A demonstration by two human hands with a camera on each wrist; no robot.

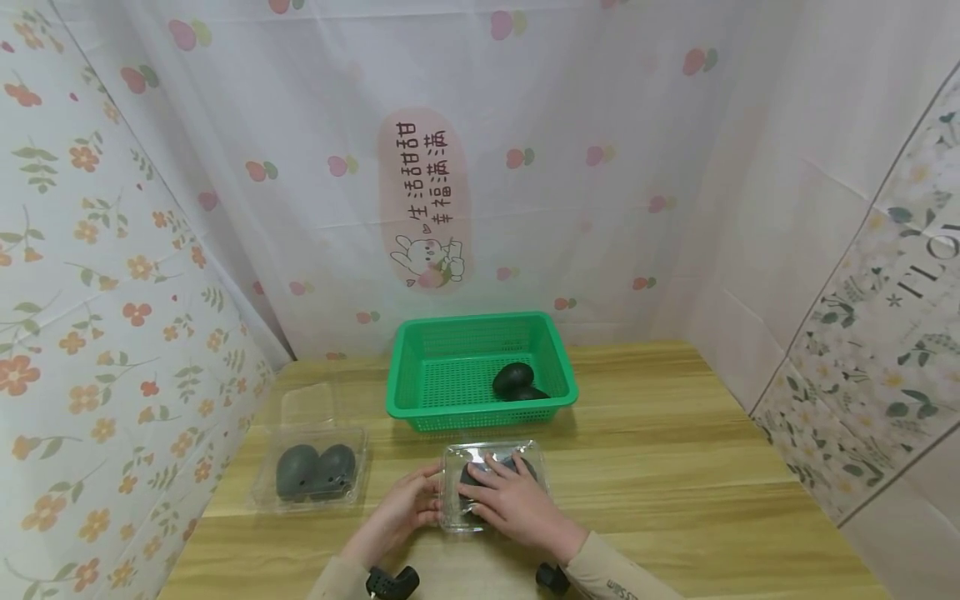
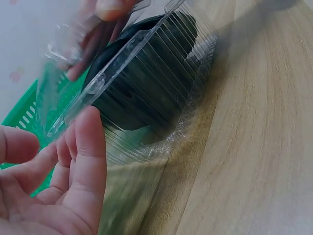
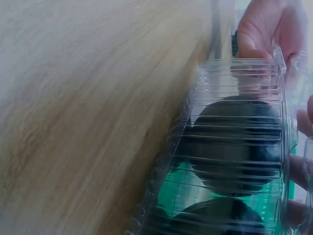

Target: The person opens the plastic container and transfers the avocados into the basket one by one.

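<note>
A clear plastic clamshell box [image 1: 453, 487] rests on the table in front of me, holding dark avocados [image 3: 234, 147]. My right hand [image 1: 521, 508] lies over its lid with the fingers spread across the top. At the box's left side is my left hand [image 1: 408, 504], fingers extended and fingertips [image 2: 89, 122] right at the rim. Both wrist views show the ribbed side wall and the lid over the rim. My right hand covers part of the fruit in the head view.
Behind the box stands a green basket [image 1: 420, 411] with two avocados [image 1: 513, 379] at its right. A second clear box [image 1: 362, 467], lid raised, sits at the left with two avocados [image 1: 298, 472]. Patterned curtains [image 1: 322, 250] enclose the wooden table [image 1: 675, 483].
</note>
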